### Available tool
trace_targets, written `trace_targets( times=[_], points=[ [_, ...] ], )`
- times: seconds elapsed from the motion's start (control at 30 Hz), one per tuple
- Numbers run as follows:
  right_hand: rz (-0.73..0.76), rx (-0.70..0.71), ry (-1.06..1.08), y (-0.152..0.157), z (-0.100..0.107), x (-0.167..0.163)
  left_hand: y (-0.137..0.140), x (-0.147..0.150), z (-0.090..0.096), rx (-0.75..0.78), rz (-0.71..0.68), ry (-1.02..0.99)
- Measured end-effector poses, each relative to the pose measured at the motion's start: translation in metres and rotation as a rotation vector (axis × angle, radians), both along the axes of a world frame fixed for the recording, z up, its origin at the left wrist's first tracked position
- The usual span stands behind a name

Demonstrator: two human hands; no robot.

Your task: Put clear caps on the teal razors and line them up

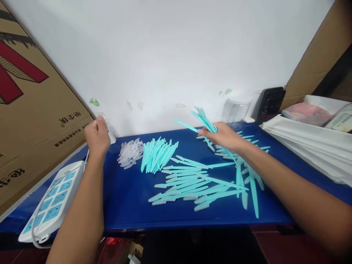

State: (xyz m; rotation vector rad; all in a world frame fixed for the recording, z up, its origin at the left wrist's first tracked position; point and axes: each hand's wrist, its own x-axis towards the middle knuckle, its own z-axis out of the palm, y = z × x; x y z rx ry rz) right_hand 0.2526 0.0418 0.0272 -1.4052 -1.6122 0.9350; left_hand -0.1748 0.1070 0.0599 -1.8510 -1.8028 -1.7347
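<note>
My right hand (217, 135) is closed around a bundle of thin turquoise eyebrow razors (202, 118); one of them sticks out to the left, apart from the others. On the blue table below lie many more turquoise razors (189, 183) with pale covers at their ends, loosely spread. My left hand (97, 135) is raised at the left with its fingers curled into a fist, slightly blurred; whatever may be in it is hidden. Between the hands sit a heap of small whitish translucent covers (130, 152) and a tidy pile of turquoise razors (158, 154).
A white power strip (52, 201) with a cable lies under my left forearm, near a large cardboard box (41, 91). Along the white wall stand a clear plastic jar (237, 109) and a black device (271, 102). At right are stacked white sheets or bags (308, 146).
</note>
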Motion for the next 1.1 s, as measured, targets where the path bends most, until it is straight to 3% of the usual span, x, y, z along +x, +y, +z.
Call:
trace_targets(
  times=[0.03,0.13,0.23,0.33,0.5,0.7,0.8,0.9,1.0,1.1],
  points=[
    [-0.012,0.005,-0.013,0.002,-0.002,0.000,0.003,-0.009,-0.002,-0.044,0.113,0.233],
    [-0.003,0.029,-0.058,0.003,-0.008,-0.003,0.009,-0.017,-0.019,-0.436,0.135,0.698],
    [0.025,0.081,-0.101,0.002,-0.013,-0.006,0.014,-0.015,-0.033,-0.693,0.102,0.841],
    [0.047,0.072,-0.136,0.001,-0.015,-0.008,0.016,-0.019,-0.034,-0.759,0.131,0.860],
    [0.089,0.040,-0.168,-0.003,-0.014,-0.012,0.011,-0.019,-0.027,-0.711,0.158,0.829],
    [0.188,0.096,-0.172,-0.006,-0.013,-0.016,0.008,0.000,-0.030,-0.600,0.006,0.843],
    [0.212,0.114,-0.168,-0.008,-0.011,-0.017,0.009,0.001,-0.033,-0.613,0.063,0.874],
    [0.198,0.101,-0.154,-0.012,-0.008,-0.020,0.008,0.007,-0.033,-0.492,0.064,0.830],
    [0.176,0.080,-0.128,-0.016,-0.005,-0.023,-0.002,0.034,-0.031,-0.269,-0.123,0.652],
    [0.189,0.122,-0.084,-0.021,-0.003,-0.028,-0.025,0.081,-0.033,-0.183,-0.449,0.389]
  ],
)
